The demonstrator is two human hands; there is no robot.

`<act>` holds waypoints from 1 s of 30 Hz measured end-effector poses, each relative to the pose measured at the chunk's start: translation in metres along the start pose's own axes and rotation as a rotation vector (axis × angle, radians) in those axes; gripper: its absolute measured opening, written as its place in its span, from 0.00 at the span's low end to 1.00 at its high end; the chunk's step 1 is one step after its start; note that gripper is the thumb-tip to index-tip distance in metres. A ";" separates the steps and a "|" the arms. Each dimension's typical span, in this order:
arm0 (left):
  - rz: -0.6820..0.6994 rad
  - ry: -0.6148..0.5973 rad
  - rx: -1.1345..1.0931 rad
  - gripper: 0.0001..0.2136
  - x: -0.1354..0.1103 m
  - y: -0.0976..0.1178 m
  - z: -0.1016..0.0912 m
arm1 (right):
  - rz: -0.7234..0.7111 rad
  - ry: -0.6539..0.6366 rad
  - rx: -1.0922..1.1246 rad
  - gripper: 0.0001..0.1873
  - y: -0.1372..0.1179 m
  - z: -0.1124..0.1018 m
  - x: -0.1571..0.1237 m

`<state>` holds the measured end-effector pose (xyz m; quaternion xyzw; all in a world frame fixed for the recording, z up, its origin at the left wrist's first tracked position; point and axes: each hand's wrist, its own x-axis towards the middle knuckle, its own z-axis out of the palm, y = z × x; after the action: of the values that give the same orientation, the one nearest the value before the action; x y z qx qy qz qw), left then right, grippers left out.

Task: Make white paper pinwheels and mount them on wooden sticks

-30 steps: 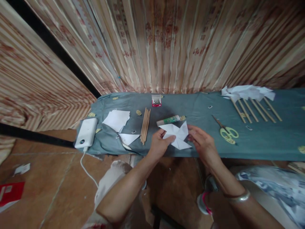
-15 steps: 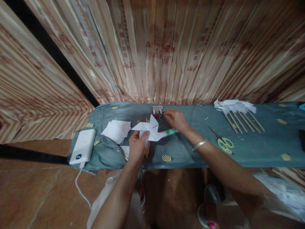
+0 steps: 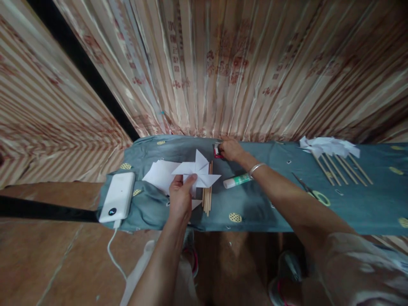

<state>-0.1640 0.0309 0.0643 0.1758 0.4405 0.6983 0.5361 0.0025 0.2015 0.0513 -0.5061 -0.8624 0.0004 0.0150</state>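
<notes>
A folded white paper pinwheel is pinched between the thumb and fingers of my left hand, above the cloth-covered bench. My right hand, a silver bangle at its wrist, reaches to a small red box at the back. Its fingers are curled together over the box's right side, and their tips are hidden. A bundle of thin wooden sticks lies just right of the pinwheel. Under my right forearm is a green-and-white glue stick. White paper sheets are stacked left of my left hand.
Several finished pinwheels on sticks lie at the right. Scissors with pale green handles rest nearer. A white power bank with a cable sits at the left end. A patterned curtain hangs directly behind the bench.
My right hand has moved from just beside the red box onto it. The pinwheel in my left hand has shifted left, uncovering more of the sticks and glue stick. The view has shifted slightly.
</notes>
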 end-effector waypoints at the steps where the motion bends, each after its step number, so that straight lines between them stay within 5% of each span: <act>1: -0.005 0.002 -0.002 0.15 0.000 0.000 0.000 | 0.000 -0.001 -0.010 0.14 0.000 0.000 0.001; 11: -0.032 0.005 -0.020 0.16 0.002 -0.004 0.000 | 0.010 0.046 0.078 0.16 -0.007 0.011 0.002; 21: -0.011 -0.040 0.035 0.17 0.000 -0.010 -0.001 | 0.289 0.298 0.649 0.07 0.012 0.016 -0.013; 30: 0.008 -0.118 0.057 0.14 -0.003 -0.024 0.022 | 0.432 0.404 1.363 0.15 -0.004 0.014 -0.107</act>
<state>-0.1330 0.0385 0.0576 0.2336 0.4271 0.6762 0.5530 0.0506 0.1062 0.0347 -0.5332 -0.5327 0.4452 0.4835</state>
